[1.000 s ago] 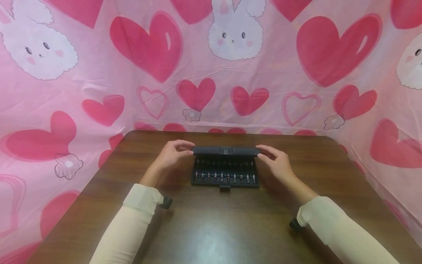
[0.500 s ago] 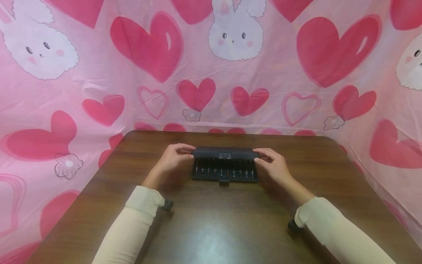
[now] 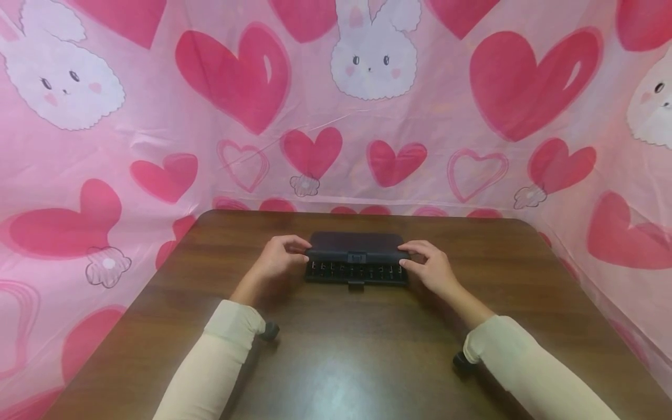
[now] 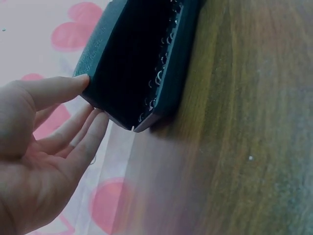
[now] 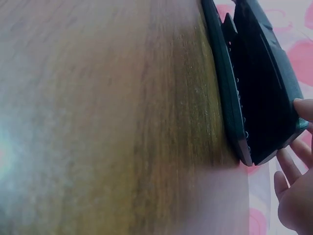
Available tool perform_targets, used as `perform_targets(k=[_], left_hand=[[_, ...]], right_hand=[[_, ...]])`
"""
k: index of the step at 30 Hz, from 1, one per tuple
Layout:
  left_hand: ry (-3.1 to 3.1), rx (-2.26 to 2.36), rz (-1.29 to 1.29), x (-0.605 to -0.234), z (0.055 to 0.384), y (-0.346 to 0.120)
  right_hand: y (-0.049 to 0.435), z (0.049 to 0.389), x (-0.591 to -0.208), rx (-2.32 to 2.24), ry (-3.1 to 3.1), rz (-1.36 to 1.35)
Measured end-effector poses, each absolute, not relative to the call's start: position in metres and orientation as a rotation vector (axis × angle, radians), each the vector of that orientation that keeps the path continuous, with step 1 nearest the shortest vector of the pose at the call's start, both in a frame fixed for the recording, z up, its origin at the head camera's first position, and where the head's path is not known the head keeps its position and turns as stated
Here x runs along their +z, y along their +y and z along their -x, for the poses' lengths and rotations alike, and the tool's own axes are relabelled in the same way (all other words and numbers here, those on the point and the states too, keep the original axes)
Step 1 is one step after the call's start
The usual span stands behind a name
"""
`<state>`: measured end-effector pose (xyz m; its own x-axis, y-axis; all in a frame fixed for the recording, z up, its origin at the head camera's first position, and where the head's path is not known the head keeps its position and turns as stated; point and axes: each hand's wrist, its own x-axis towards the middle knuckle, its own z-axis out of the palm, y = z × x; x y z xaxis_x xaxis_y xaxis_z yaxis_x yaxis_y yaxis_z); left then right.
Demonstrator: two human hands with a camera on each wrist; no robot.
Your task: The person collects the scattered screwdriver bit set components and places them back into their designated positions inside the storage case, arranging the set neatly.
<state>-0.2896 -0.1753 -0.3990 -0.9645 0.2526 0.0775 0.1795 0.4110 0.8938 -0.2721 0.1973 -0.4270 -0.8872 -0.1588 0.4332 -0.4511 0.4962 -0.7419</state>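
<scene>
A black hinged case of small metal bits lies toward the far side of the table, its lid (image 3: 357, 242) tilted partway down over the base (image 3: 328, 280). Under the lid's front edge a row of bits (image 3: 332, 266) still shows; the back of the inside is hidden. My left hand (image 3: 277, 256) pinches the lid's left end between thumb and fingers. At the opposite end my right hand (image 3: 431, 268) pinches the lid the same way. In the left wrist view, a wedge-shaped gap stands between lid (image 4: 100, 54) and base (image 4: 178, 73).
The case stands on a brown wood-grain table (image 3: 336, 344) with rounded far corners. Behind and beside it hangs a pink cloth (image 3: 446, 116) printed with hearts and rabbits. A small dark device (image 3: 270, 331) sits at the left cuff, another (image 3: 464, 363) at the right.
Both hands have swung the lid down toward the base, so its top now shows and the back row of bits is covered. The base has also shifted slightly away from me.
</scene>
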Motion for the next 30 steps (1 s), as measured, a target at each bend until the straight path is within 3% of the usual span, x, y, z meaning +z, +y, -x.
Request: perform_targets(k=[30], left_hand=[[2.739,1.346,-0.423,-0.415,0.294,-0.172]], right_hand=[[0.190,0.281,-0.434,1.119,-2.624,-0.582]])
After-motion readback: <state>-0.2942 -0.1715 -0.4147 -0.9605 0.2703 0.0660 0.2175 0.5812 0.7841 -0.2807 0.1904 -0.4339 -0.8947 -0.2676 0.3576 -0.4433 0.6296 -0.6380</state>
